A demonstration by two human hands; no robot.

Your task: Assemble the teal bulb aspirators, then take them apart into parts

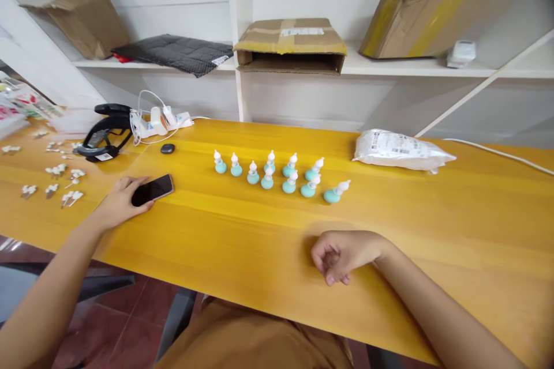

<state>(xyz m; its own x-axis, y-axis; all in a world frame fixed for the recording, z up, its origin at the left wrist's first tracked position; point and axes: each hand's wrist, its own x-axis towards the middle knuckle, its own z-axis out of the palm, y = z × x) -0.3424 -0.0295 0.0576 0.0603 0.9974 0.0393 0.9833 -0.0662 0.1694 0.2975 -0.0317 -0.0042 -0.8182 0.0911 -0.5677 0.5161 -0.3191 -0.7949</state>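
Note:
My left hand (123, 200) grips the near end of a black-screened phone (156, 189), thumb along one side and fingers along the other. The phone lies flat or almost flat on the wooden table. Over the table's front part, my right hand (341, 255) is loosely closed, fingers curled in, with nothing visible in it. Beyond it, several small bottles with teal round bases and white pointed tops stand in two uneven rows. One teal-and-white bottle (336, 191) at the right end leans to the right. Another bottle (220, 162) marks the left end.
Small white parts (72, 198) lie in clusters at left. Behind them are a black headset (106, 137), a power strip (167, 122) with cables and a small black case (167, 149). A white plastic package (400, 151) lies back right. Shelves behind hold an open cardboard box (291, 40).

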